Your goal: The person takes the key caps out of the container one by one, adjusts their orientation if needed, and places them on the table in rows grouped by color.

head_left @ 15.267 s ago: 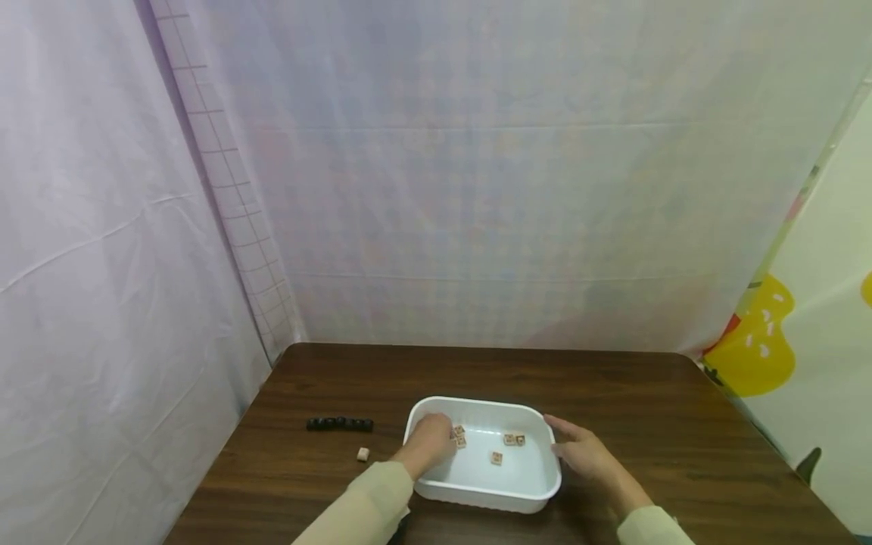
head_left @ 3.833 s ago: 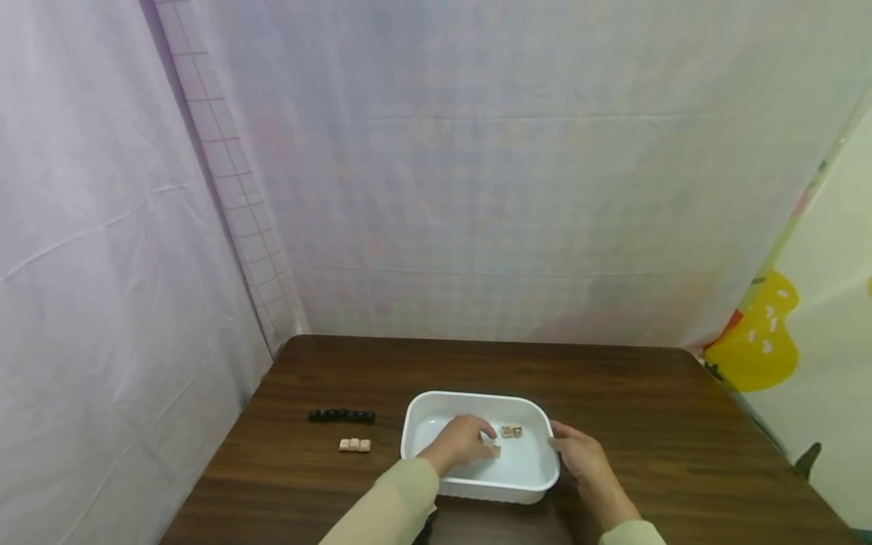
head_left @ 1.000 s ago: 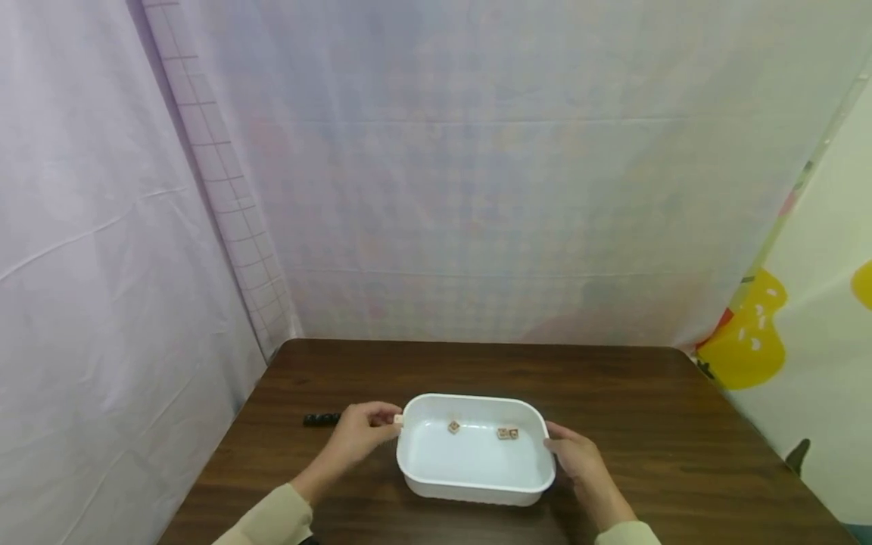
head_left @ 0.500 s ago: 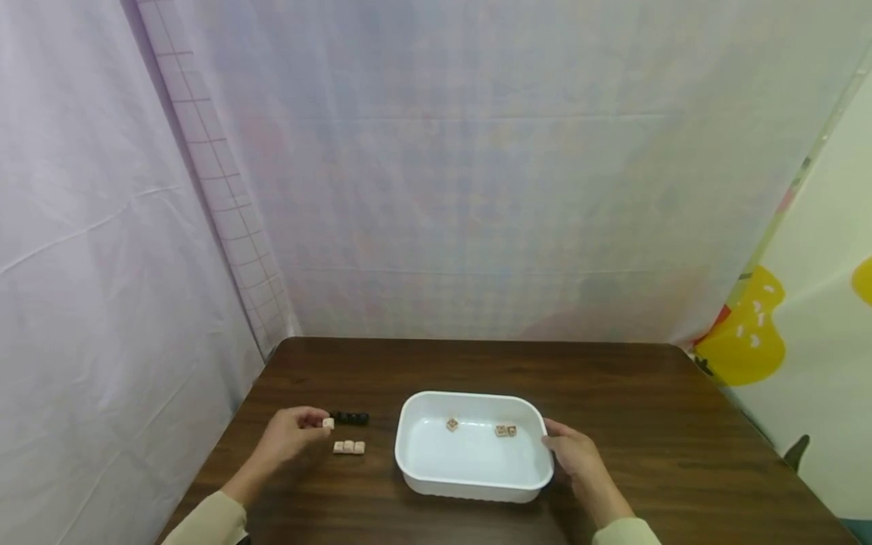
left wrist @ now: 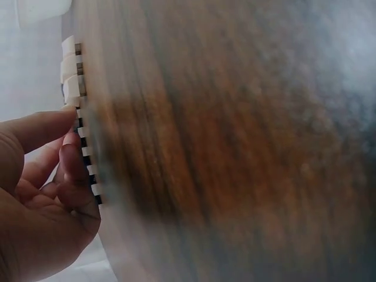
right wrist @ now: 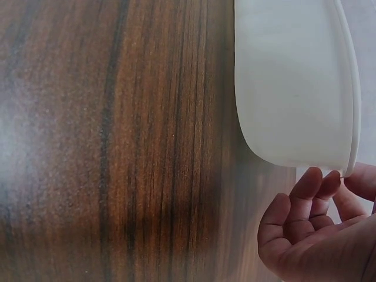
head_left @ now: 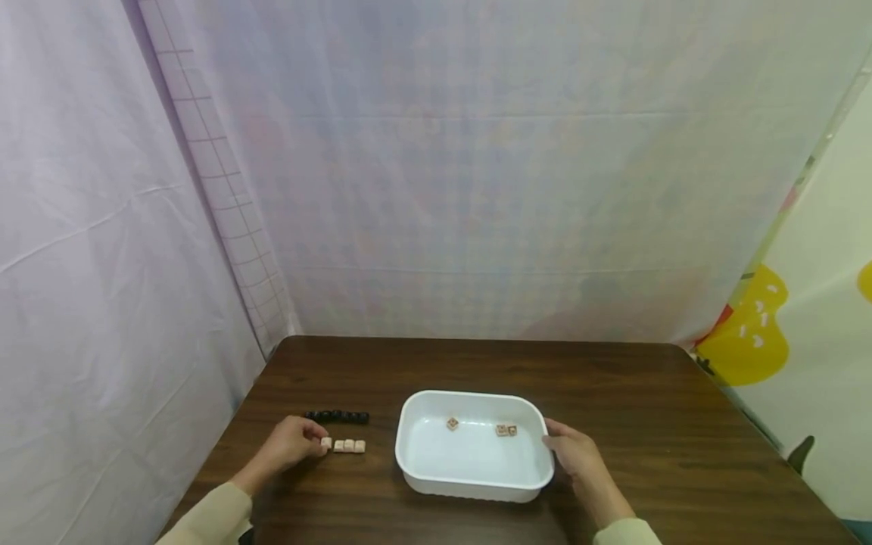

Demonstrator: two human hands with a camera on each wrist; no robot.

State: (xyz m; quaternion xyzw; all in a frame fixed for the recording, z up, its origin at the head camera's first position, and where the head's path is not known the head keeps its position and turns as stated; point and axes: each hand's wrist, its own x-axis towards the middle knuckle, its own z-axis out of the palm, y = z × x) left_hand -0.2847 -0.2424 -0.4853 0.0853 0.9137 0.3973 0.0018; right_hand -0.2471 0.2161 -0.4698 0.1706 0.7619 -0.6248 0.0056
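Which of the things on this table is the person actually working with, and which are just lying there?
In hand:
left hand, fingers at the end of the row of pale cubes
right hand touching the rim of the white tub
three pale cubes in the tub

Just lying about:
row of black cubes
wooden table

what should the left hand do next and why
Probably let go of the light cube and reach back into the white tub. The left hand has it at the left end of the light row, in front of the black row. Three light cubes lie in the tub, which the right hand touches at its right rim.
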